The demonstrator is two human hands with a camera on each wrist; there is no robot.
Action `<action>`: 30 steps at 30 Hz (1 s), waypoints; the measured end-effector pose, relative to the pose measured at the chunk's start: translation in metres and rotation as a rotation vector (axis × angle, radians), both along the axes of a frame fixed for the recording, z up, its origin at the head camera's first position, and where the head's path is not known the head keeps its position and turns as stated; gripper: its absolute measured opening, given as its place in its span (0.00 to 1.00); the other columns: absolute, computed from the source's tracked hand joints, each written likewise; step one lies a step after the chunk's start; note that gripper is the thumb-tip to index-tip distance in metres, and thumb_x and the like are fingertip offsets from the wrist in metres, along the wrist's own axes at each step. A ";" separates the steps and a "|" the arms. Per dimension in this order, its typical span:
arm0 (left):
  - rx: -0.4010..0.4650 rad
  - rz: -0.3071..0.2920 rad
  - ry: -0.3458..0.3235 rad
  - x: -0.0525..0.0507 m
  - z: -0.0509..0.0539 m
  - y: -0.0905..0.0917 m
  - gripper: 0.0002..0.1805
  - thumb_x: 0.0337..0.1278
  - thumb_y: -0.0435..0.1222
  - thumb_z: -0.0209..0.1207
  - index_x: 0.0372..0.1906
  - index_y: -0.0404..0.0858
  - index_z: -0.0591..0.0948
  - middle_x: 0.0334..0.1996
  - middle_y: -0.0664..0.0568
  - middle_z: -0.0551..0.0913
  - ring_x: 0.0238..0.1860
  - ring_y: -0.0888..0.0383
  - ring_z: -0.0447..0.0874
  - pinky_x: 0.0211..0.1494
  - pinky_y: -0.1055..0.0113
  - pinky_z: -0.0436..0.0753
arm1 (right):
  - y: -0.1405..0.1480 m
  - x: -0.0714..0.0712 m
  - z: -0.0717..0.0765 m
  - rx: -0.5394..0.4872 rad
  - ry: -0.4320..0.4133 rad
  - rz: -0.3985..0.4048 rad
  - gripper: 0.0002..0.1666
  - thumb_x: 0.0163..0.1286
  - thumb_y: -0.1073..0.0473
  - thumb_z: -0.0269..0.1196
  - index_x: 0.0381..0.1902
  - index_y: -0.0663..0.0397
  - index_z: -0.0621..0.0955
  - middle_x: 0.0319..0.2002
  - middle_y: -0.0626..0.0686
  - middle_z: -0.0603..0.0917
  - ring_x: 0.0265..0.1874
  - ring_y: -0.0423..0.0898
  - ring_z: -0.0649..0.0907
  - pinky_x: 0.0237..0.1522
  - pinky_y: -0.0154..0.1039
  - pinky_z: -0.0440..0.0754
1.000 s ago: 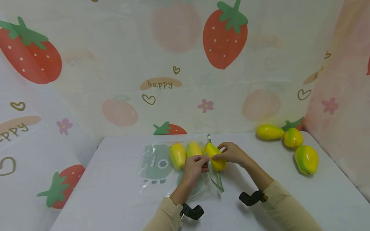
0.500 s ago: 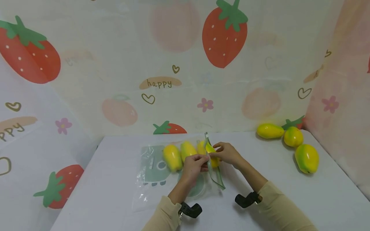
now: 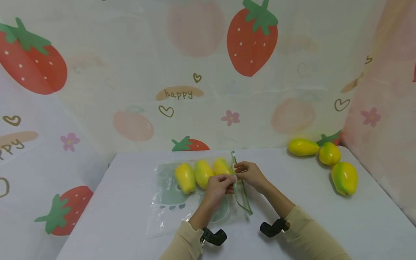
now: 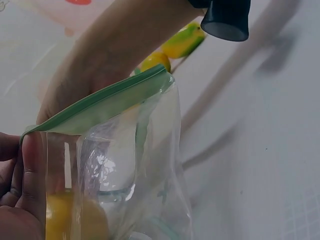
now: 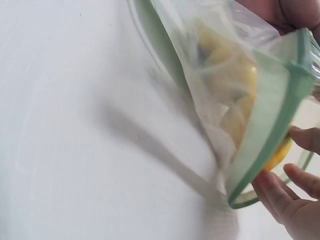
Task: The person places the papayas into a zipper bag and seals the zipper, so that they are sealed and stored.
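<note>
A clear zip bag with a green seal and a printed cartoon lies on the table, its mouth facing right. My left hand pinches the rim of the mouth; in the left wrist view its thumb and fingers hold the green seal edge. Inside the bag are a mango, a second mango and a third mango nearest the mouth. My right hand is at the opening. In the right wrist view its extended fingers reach in around the end of a yellow mango, apparently touching it.
At the back right of the white table lie three more: a long mango, a round one and a larger green-sided mango. A strawberry-printed cloth stands behind the table.
My right hand has moved left, pushing the third mango through the mouth into the bag. The other two mangoes inside have shifted left. My left hand stays at the rim.
</note>
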State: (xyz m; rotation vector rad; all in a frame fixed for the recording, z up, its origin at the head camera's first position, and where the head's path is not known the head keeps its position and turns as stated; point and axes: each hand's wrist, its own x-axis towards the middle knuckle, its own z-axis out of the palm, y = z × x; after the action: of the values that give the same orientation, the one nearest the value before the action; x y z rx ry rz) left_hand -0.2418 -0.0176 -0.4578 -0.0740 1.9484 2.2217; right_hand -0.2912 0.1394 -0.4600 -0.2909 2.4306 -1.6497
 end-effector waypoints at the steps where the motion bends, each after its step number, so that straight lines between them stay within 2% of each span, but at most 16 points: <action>1: -0.002 -0.003 -0.002 0.000 -0.001 0.000 0.14 0.63 0.33 0.60 0.43 0.22 0.82 0.24 0.57 0.79 0.23 0.65 0.78 0.27 0.75 0.83 | -0.002 0.000 -0.002 -0.009 0.001 -0.015 0.23 0.63 0.64 0.62 0.55 0.70 0.78 0.50 0.68 0.81 0.50 0.58 0.81 0.47 0.43 0.82; 6: -0.008 -0.007 -0.001 0.001 -0.002 -0.002 0.14 0.62 0.35 0.61 0.43 0.25 0.83 0.24 0.58 0.80 0.23 0.65 0.77 0.28 0.75 0.83 | -0.011 -0.001 -0.009 -0.042 -0.016 -0.032 0.18 0.66 0.65 0.60 0.50 0.71 0.81 0.47 0.65 0.84 0.48 0.52 0.80 0.46 0.37 0.79; 10: 0.000 -0.008 0.004 0.001 -0.002 -0.003 0.15 0.62 0.35 0.61 0.44 0.24 0.83 0.24 0.58 0.80 0.23 0.65 0.77 0.28 0.75 0.83 | -0.013 -0.001 -0.011 -0.039 -0.030 -0.022 0.18 0.67 0.63 0.60 0.50 0.71 0.81 0.48 0.65 0.85 0.48 0.51 0.80 0.46 0.35 0.79; 14: 0.005 -0.013 0.016 0.002 -0.002 -0.003 0.16 0.63 0.35 0.61 0.44 0.23 0.83 0.24 0.58 0.80 0.23 0.64 0.78 0.28 0.75 0.83 | -0.010 -0.001 -0.007 -0.023 -0.034 -0.010 0.20 0.68 0.62 0.60 0.53 0.71 0.80 0.52 0.66 0.83 0.48 0.51 0.82 0.48 0.39 0.83; 20: 0.011 -0.014 0.017 0.001 -0.002 -0.002 0.17 0.64 0.34 0.59 0.46 0.20 0.81 0.23 0.58 0.80 0.23 0.65 0.78 0.27 0.76 0.83 | 0.000 0.000 0.004 -0.018 -0.046 0.004 0.20 0.69 0.62 0.59 0.55 0.70 0.79 0.54 0.67 0.81 0.41 0.48 0.85 0.46 0.41 0.86; 26: 0.003 -0.014 0.009 0.000 -0.003 -0.001 0.17 0.64 0.31 0.57 0.47 0.17 0.78 0.23 0.57 0.80 0.23 0.64 0.78 0.28 0.75 0.83 | 0.011 -0.002 0.012 0.021 -0.027 0.003 0.20 0.70 0.62 0.59 0.55 0.71 0.79 0.51 0.68 0.83 0.46 0.56 0.85 0.45 0.42 0.86; 30: 0.001 -0.015 0.000 0.002 -0.003 -0.002 0.17 0.65 0.33 0.58 0.48 0.20 0.80 0.25 0.57 0.81 0.24 0.64 0.79 0.29 0.75 0.84 | 0.019 -0.003 0.018 0.063 -0.026 -0.014 0.21 0.70 0.61 0.59 0.56 0.70 0.79 0.52 0.66 0.83 0.49 0.60 0.84 0.47 0.43 0.86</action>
State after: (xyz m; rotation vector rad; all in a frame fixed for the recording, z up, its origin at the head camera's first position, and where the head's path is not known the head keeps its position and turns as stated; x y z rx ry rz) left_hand -0.2400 -0.0193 -0.4612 -0.0594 1.9416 2.2125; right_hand -0.2940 0.1586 -0.4421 -0.2426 2.4652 -1.5691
